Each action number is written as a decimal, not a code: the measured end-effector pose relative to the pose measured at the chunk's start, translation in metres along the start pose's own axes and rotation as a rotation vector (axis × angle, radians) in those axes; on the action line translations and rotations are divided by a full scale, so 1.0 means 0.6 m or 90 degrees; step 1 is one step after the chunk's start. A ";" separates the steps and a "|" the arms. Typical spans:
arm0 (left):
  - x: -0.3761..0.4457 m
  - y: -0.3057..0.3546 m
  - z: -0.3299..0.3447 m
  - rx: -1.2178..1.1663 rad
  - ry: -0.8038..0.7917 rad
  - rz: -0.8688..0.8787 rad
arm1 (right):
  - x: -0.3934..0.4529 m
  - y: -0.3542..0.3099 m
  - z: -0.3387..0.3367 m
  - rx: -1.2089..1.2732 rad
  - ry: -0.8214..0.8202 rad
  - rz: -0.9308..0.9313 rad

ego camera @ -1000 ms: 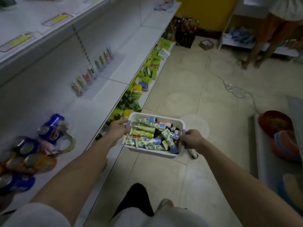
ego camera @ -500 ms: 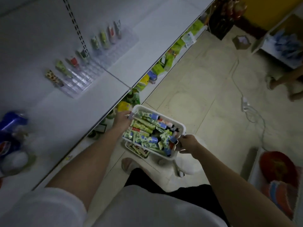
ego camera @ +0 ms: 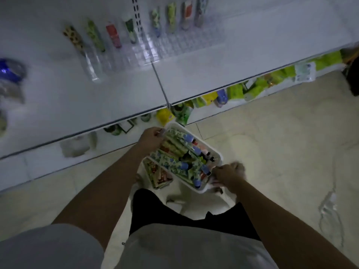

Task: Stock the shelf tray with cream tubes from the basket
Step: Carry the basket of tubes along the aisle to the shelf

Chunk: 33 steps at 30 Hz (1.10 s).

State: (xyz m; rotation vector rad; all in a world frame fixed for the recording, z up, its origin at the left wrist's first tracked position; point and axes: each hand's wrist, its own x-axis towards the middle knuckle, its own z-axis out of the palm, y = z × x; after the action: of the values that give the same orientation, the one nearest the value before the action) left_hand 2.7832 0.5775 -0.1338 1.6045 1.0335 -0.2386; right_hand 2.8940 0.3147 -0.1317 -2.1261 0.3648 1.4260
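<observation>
A white basket [ego camera: 217, 152] full of several cream tubes [ego camera: 174, 146] hangs low over the floor, in front of the shelf. My left hand [ego camera: 152, 137] grips its far-left rim and my right hand [ego camera: 228, 174] grips its near-right rim. On the white shelf [ego camera: 116, 90] lies a clear ridged tray [ego camera: 155, 49] with several tubes [ego camera: 113, 35] standing in a row along its back. The tray's front part holds no tubes.
Blue cans [ego camera: 9, 69] lie blurred at the shelf's left end. Green and yellow packets [ego camera: 235, 92] fill the lower shelf. A second small tray of packets [ego camera: 157, 173] lies on the tiled floor under the basket. My legs are below the basket.
The view has tilted down and turned toward the shelf. The basket, held by both hands, has come lower, close above the floor and my legs.
</observation>
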 end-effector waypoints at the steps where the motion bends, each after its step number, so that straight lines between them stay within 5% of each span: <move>1: 0.024 -0.015 0.022 -0.008 0.024 -0.024 | 0.044 -0.006 -0.015 -0.014 -0.027 -0.010; 8: 0.199 -0.161 0.179 -0.108 0.212 -0.075 | 0.348 -0.006 -0.041 -0.131 -0.087 -0.075; 14: 0.285 -0.292 0.221 -0.041 0.230 -0.016 | 0.515 0.060 0.032 -0.117 -0.129 -0.136; 24: 0.207 -0.435 0.260 -0.146 0.272 0.041 | 0.505 0.149 0.084 -0.196 -0.106 -0.239; 33: 0.328 -0.463 0.306 0.022 0.221 0.059 | 0.602 0.202 0.113 -0.117 -0.138 -0.195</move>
State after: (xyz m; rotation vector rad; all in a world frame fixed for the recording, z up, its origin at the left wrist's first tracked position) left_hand 2.7667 0.5012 -0.5123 1.7588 1.2174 0.0895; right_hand 2.9253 0.2830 -0.5159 -2.0316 -0.1729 1.5313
